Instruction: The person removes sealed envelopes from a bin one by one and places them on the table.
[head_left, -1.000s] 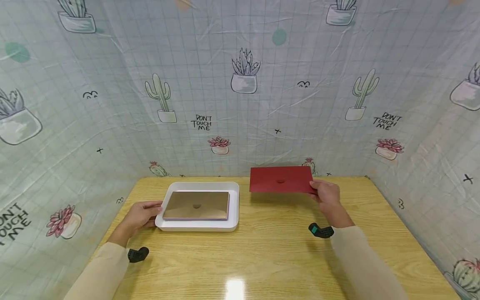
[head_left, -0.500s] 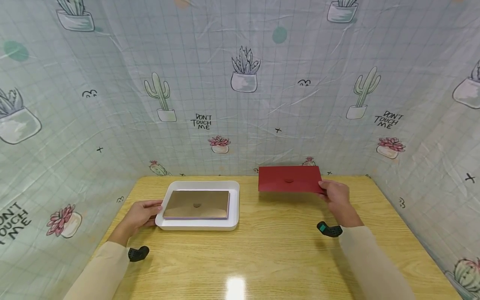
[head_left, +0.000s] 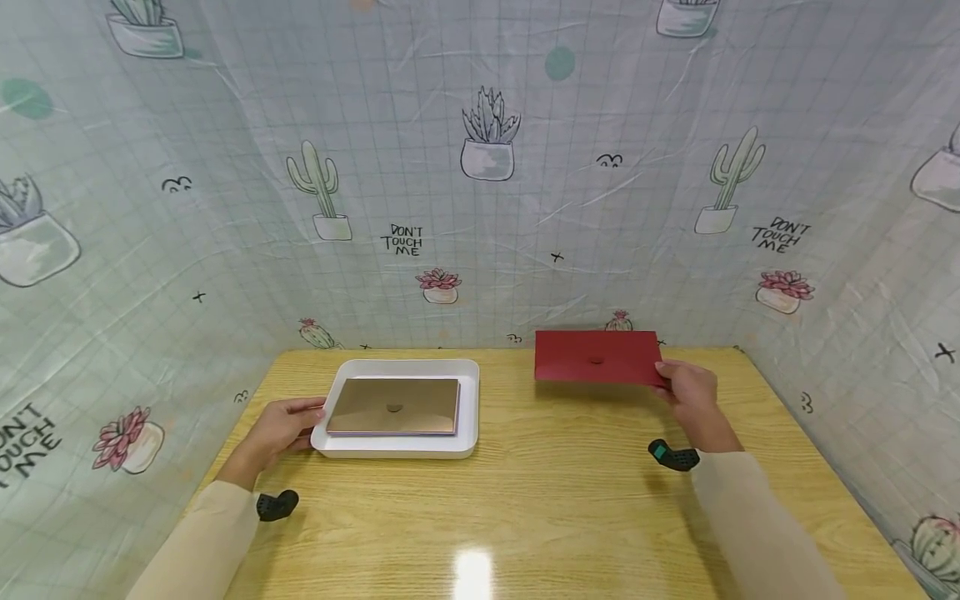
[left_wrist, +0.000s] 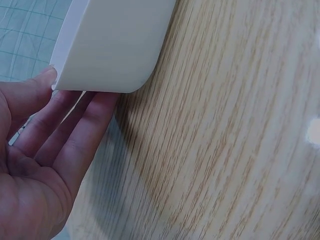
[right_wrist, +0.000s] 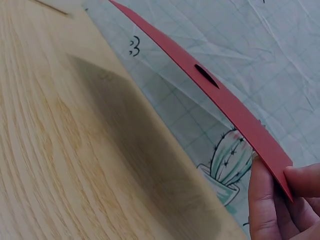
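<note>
A white tray (head_left: 468,417) lies toward the left of the table, with a gold envelope (head_left: 393,407) on top of a thin stack inside it. My left hand (head_left: 281,429) holds the tray's left side. In the left wrist view its thumb rests at the rim of the tray (left_wrist: 115,50), while the fingers reach along and under the wall. My right hand (head_left: 688,392) pinches the right end of a red envelope (head_left: 596,354) between thumb and fingers. This envelope (right_wrist: 235,112) hangs above the table's back edge, casting a shadow below, and has a dark half-round notch.
The wood-grain table (head_left: 555,500) runs back to a cactus-printed cloth (head_left: 390,150), which also stands at both sides. A black wrist device (head_left: 277,505) sits under the left wrist, and a similar device (head_left: 672,456) under the right.
My right hand has carried the red envelope steadily to the right, above the table. The left hand and the tray keep their places; the head view tilts slightly.
</note>
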